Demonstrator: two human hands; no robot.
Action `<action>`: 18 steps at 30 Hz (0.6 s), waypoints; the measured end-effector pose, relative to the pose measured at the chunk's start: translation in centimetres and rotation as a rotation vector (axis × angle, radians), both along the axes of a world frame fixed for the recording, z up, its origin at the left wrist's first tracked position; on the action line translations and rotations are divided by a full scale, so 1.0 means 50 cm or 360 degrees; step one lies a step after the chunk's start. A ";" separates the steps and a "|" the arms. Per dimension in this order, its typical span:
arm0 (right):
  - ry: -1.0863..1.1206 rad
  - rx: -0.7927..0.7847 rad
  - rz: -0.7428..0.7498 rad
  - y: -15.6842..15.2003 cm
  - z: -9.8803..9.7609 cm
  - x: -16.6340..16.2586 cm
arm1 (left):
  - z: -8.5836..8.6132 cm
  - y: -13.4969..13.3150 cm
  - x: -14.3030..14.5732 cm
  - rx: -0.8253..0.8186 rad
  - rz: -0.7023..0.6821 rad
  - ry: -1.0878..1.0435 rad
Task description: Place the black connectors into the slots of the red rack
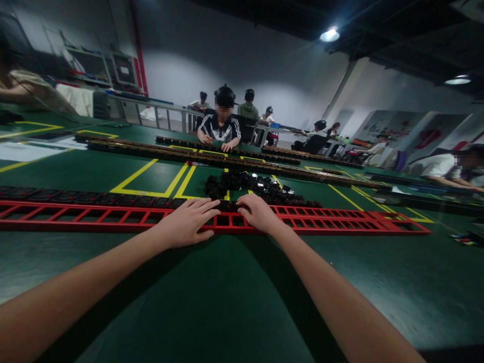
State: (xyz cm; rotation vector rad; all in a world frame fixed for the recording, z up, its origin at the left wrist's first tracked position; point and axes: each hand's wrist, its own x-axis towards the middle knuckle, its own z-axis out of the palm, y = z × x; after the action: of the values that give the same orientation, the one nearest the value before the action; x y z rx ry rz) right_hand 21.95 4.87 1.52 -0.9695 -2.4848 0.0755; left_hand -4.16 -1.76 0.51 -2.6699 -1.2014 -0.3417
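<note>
A long red slotted frame (124, 228) lies across the table in front of me. Black socket modules (104, 198) sit in a row along its far side, left of my hands. My left hand (187, 222) rests palm down over the frame, fingers stretched out and thumb apart. Its fingertips reach a black socket module (227, 205) between my hands. My right hand (257, 212) is curled, with its bent fingers against the right end of that module; the exact grip is partly hidden. Right of my hands, the frame's slots show bare. Just behind lies a heap of loose black modules (260, 186).
Yellow tape lines (141, 192) mark the green tabletop (227, 302). Long dark rails (264, 164) lie across it farther back. A co-worker (223, 123) sits opposite; other people work at tables behind and at both sides. Small coloured items (469, 238) lie at the right.
</note>
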 end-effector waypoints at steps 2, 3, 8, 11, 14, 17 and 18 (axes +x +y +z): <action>0.0007 0.0015 0.0018 0.002 -0.003 0.001 | -0.001 0.001 -0.001 0.0007 -0.0002 0.0003; 0.0014 0.0024 0.0029 0.002 -0.003 0.002 | -0.001 0.001 -0.001 0.0006 -0.0003 0.0009; 0.0050 0.0103 0.0074 0.000 -0.003 0.002 | 0.000 0.000 0.000 0.0014 -0.0002 0.0006; 0.0050 0.0073 0.0054 0.002 -0.003 0.002 | 0.002 -0.001 0.001 0.0025 0.0000 0.0001; 0.0056 0.0017 0.0021 0.007 -0.002 0.002 | 0.003 -0.002 0.002 0.0009 -0.0001 0.0013; 0.0057 0.0014 0.0014 0.006 -0.001 0.001 | 0.003 -0.001 0.001 0.0001 -0.0009 0.0014; 0.0050 0.0032 0.0022 0.005 -0.001 0.001 | 0.002 -0.001 0.001 0.0003 -0.0010 0.0010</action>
State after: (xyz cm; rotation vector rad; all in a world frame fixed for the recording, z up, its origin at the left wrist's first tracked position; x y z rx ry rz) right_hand 21.99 5.11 1.49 -0.9358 -2.4591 0.0699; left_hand -4.12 -1.81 0.62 -2.6717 -1.1909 -0.3344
